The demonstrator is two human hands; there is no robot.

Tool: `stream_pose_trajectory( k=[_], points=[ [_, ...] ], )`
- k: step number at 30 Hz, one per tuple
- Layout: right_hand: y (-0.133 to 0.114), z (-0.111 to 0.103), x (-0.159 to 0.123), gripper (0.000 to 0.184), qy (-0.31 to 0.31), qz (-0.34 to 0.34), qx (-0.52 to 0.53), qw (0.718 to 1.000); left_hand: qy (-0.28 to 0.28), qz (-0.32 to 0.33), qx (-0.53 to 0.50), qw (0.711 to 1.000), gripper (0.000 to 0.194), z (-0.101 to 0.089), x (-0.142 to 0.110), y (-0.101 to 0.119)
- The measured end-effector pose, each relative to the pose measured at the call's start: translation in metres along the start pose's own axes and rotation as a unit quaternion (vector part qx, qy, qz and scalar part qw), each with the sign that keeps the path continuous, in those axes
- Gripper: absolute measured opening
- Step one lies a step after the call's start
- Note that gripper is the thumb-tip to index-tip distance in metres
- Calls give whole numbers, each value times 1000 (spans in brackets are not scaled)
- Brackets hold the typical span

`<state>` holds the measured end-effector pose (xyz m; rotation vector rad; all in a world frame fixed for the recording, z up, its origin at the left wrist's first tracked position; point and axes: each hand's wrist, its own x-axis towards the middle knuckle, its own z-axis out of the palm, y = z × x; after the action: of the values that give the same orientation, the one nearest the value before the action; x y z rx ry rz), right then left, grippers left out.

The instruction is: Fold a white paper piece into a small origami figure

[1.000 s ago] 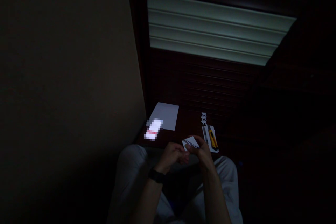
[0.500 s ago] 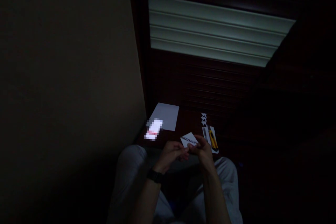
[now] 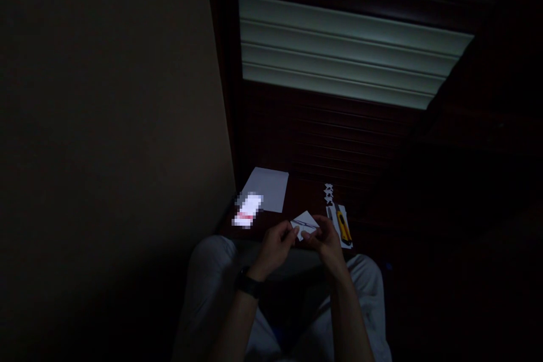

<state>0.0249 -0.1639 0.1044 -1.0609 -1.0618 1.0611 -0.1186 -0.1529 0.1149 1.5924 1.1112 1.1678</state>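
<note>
The room is very dark. A small folded white paper piece (image 3: pixel 306 223) is held over the near edge of a dark table (image 3: pixel 305 198), above my lap. My left hand (image 3: pixel 275 243), with a dark watch on its wrist, pinches the piece's left edge with closed fingers. My right hand (image 3: pixel 326 242) grips its right side, fingers curled round it. A thin dark line crosses the paper; I cannot tell what it is.
A white sheet (image 3: pixel 268 189) lies at the table's left, with a blurred bright item (image 3: pixel 247 210) in front of it. A yellow utility knife (image 3: pixel 343 226) rests on a paper strip at the right, behind which are small folded paper shapes (image 3: pixel 328 192). A wall stands left.
Both hands have shifted the paper piece slightly up and to the left, turning it a little. The things on the table have not moved.
</note>
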Motion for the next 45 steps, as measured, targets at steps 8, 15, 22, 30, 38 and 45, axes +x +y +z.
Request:
stream_pose_trajectory(
  k=[8, 15, 22, 30, 38, 45],
  points=[
    [-1, 3, 0, 38, 15, -23, 15, 1000, 1, 3, -12, 1000, 30, 2, 2, -2],
    [-4, -1, -1, 34, 4, -5, 25, 1000, -39, -5, -45, 998, 30, 2, -1, 1],
    [-9, 3, -4, 42, 7, 38, 97, 995, -69, -29, -126, 989, 28, -2, -5, 3],
    [-14, 11, -8, 38, 11, 29, 96, 995, -29, -39, -161, 986, 28, 3, -6, 0],
    [1, 7, -2, 46, 47, 40, 131, 989, -30, -24, -162, 986, 25, 5, -6, -6],
    [5, 7, -2, 44, 4, 39, 142, 989, -23, -46, -198, 979, 20, 6, -7, -7]
  ],
)
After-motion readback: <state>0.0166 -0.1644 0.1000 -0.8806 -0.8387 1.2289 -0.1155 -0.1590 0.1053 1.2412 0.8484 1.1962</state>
